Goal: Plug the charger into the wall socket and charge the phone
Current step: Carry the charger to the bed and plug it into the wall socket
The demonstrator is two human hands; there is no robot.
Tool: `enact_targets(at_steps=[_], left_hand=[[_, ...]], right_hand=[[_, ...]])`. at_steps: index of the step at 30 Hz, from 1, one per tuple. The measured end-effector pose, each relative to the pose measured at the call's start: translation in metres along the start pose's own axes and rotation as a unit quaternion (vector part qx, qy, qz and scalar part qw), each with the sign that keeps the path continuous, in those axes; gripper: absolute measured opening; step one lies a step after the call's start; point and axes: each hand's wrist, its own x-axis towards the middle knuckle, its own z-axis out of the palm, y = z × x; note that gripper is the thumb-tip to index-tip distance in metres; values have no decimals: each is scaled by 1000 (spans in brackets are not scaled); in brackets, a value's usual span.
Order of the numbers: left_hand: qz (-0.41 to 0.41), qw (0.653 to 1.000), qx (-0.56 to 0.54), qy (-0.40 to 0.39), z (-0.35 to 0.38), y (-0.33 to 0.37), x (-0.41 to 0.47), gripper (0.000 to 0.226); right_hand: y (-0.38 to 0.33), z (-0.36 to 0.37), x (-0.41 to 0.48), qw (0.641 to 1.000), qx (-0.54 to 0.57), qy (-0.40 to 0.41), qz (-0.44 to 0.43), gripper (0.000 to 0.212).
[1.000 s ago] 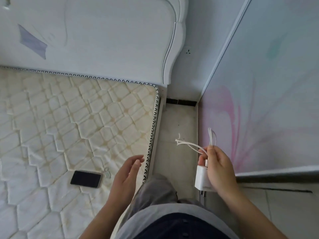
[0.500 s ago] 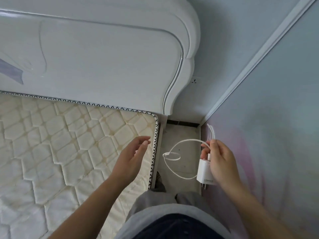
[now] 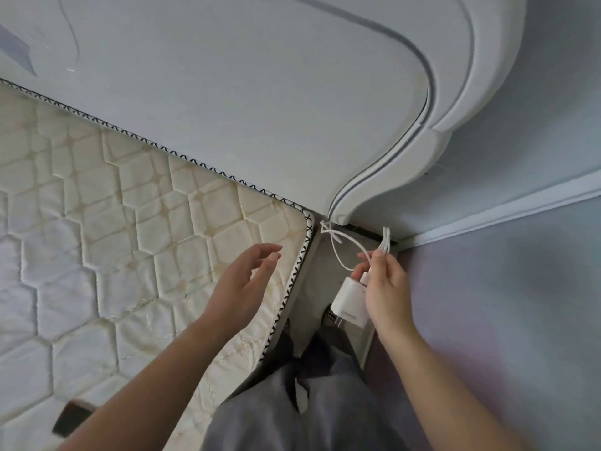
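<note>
We get soft, dim daylight, no glare. Wide-angle bends the white curved wooden headboard (image 3: 260, 102); motion blur smears the wall right of it, faint shadow beneath its edge.

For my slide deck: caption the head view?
Right hand holds white charger and cable beside the bed.

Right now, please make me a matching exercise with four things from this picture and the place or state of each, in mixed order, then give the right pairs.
Things:
1. charger
2. phone
3. left hand
4. cable

Places or states:
A. lying on the mattress, partly hidden by the left forearm
B. open and empty, above the mattress edge
C. held in the right hand, prongs pointing down
D. looping out from the right hand's fingers

Pairs: 1-C, 2-A, 3-B, 4-D
</note>
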Motion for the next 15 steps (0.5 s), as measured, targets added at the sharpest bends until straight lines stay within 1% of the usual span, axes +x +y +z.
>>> enact_targets(at_steps=[3,6,9,11,13,15], left_hand=[[-17,1000,-11,-15,19,-6,27,19],[-24,998,-4,-50,50,-7,59,19],[-37,996,-16,-83,84,-6,90,18],[-28,992,-19,-119,109,-4,110,21],[-19,989,-8,-148,132,-3,126,24],[-17,988,16,-154,151,-6,140,25]], right_hand=[[13,12,38,997,54,19,56,31],[27,18,75,986,109,45,114,31],[38,18,104,986,103,60,120,33],[46,13,122,985,95,76,123,33],[54,5,139,981,110,93,127,33],[64,-6,155,975,144,101,133,32]])
